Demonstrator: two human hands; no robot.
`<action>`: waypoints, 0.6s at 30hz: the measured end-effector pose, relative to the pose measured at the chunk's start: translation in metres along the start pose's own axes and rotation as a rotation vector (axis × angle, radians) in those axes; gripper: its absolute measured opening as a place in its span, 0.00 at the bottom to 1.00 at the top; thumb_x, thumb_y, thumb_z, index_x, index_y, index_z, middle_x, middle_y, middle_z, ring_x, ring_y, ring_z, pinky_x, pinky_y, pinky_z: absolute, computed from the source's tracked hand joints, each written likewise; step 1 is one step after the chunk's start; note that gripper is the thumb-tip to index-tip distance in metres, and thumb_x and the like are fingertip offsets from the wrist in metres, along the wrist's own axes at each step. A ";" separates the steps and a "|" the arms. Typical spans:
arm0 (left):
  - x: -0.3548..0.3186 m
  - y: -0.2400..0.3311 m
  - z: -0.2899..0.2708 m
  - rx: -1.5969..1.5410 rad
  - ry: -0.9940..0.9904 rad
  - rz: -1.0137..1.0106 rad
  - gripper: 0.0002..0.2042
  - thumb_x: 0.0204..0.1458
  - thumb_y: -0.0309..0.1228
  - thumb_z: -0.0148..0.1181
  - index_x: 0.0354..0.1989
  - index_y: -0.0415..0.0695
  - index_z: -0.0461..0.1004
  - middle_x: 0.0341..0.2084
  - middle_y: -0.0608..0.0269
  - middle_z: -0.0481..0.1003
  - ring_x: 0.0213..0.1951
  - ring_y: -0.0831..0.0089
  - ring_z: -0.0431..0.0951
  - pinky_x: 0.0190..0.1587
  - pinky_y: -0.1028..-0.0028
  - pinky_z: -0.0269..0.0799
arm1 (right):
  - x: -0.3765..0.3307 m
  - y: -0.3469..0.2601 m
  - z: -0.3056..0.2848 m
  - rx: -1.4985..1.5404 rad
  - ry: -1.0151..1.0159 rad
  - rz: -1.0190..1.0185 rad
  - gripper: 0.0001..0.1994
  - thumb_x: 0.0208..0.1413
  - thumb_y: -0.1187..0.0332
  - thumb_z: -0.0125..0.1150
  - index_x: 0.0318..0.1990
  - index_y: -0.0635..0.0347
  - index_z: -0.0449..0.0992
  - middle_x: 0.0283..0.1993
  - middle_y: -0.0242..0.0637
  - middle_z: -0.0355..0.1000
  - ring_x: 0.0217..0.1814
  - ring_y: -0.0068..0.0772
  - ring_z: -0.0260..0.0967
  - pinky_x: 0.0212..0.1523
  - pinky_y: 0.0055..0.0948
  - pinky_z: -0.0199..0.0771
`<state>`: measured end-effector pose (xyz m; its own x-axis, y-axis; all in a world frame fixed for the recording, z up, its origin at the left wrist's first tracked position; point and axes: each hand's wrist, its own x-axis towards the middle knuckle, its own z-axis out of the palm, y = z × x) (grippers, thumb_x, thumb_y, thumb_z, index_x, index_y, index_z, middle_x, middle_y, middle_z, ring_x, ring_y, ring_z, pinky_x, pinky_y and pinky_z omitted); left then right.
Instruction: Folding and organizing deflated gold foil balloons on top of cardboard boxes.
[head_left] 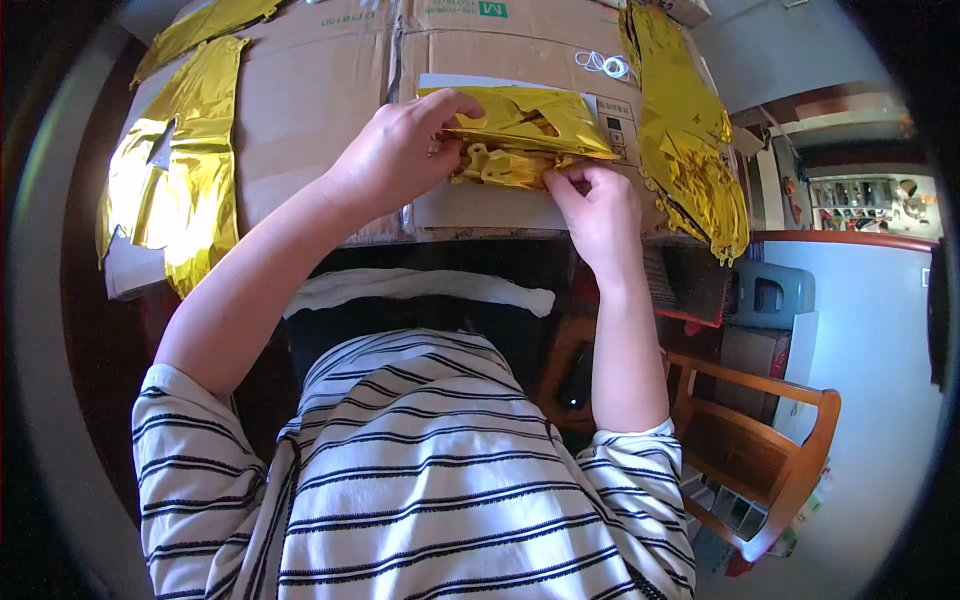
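A flat gold foil balloon, folded into a wide strip with small holed tabs along its near edge, lies in front of me on a pale sheet. My left hand is closed on its left end, thumb and fingers curled over the foil. With thumb and fingertips pressed together, my right hand pinches the near edge toward the right end. Under everything is a brown cardboard surface.
More flat gold foil pieces drape over the cardboard's left side and right side. A coil of white string sits beyond my right hand. To the lower right stands a wooden chair, near a grey-blue plastic stool.
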<state>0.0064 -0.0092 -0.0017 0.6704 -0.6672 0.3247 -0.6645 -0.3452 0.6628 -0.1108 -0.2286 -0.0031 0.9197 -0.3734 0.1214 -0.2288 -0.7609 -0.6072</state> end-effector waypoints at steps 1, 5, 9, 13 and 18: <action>0.001 0.000 0.001 0.001 0.001 0.000 0.17 0.53 0.23 0.61 0.53 0.44 0.73 0.34 0.51 0.80 0.40 0.57 0.84 0.44 0.64 0.80 | 0.002 -0.001 0.000 -0.035 -0.008 0.013 0.15 0.52 0.61 0.69 0.33 0.69 0.82 0.27 0.47 0.79 0.31 0.41 0.79 0.37 0.34 0.75; 0.001 -0.002 0.001 -0.023 0.004 -0.013 0.17 0.54 0.24 0.61 0.54 0.44 0.73 0.35 0.51 0.80 0.40 0.58 0.84 0.45 0.64 0.80 | 0.005 -0.007 0.004 -0.212 0.002 0.030 0.14 0.51 0.61 0.69 0.34 0.66 0.82 0.30 0.47 0.80 0.33 0.50 0.78 0.38 0.40 0.76; 0.001 0.000 0.000 -0.001 0.001 -0.023 0.17 0.55 0.24 0.61 0.54 0.44 0.73 0.36 0.51 0.80 0.40 0.58 0.84 0.45 0.64 0.80 | -0.003 -0.008 0.016 -0.279 0.306 -0.174 0.12 0.49 0.61 0.69 0.30 0.60 0.77 0.37 0.46 0.75 0.38 0.57 0.75 0.39 0.53 0.72; 0.002 0.001 0.000 -0.009 0.003 -0.025 0.17 0.54 0.23 0.60 0.54 0.44 0.73 0.35 0.51 0.80 0.40 0.58 0.84 0.45 0.64 0.80 | -0.016 -0.004 0.022 -0.477 0.424 -0.471 0.07 0.49 0.66 0.68 0.32 0.54 0.76 0.35 0.35 0.69 0.38 0.44 0.69 0.42 0.46 0.67; 0.002 -0.001 0.002 -0.018 0.018 -0.020 0.17 0.54 0.23 0.61 0.54 0.44 0.73 0.35 0.52 0.80 0.39 0.59 0.84 0.46 0.65 0.80 | -0.020 -0.001 0.030 -0.418 0.404 -0.683 0.09 0.49 0.72 0.67 0.39 0.54 0.80 0.36 0.31 0.71 0.39 0.38 0.70 0.45 0.39 0.67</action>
<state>0.0073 -0.0115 -0.0033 0.6896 -0.6479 0.3234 -0.6450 -0.3465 0.6811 -0.1194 -0.2043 -0.0286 0.7332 0.1337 0.6667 0.1575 -0.9872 0.0247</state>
